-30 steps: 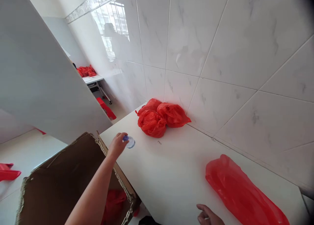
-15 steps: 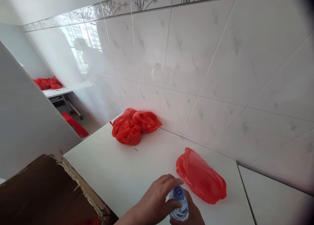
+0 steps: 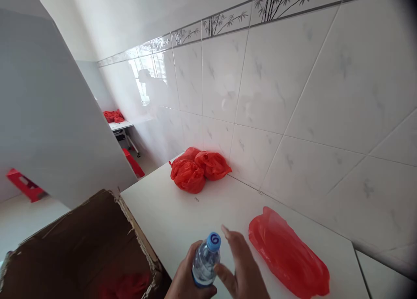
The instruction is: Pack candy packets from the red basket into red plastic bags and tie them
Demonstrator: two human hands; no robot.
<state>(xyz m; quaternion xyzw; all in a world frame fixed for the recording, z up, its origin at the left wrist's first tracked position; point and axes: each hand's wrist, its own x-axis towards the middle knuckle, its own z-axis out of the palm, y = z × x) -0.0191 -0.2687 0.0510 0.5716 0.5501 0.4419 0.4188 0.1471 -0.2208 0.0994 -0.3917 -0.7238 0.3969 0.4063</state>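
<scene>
Occupying the head view's lower middle: one bottle (image 3: 206,263), over the white table (image 3: 228,201), between cardboard box (image 3: 81,231) and red bag (image 3: 288,253). Handling: probably light, slick, easily dented; best held round the body. Grip: left hand (image 3: 185,276) wraps the body; right hand (image 3: 241,264) stands with fingers parted beside it, thumb contact cannot be told. Appearance: clear plastic, tilted, light-blue cap (image 3: 214,241) with dark swirl, blue band near base.

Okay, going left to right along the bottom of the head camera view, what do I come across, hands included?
Box, left hand, bottle, right hand, red bag.
</scene>
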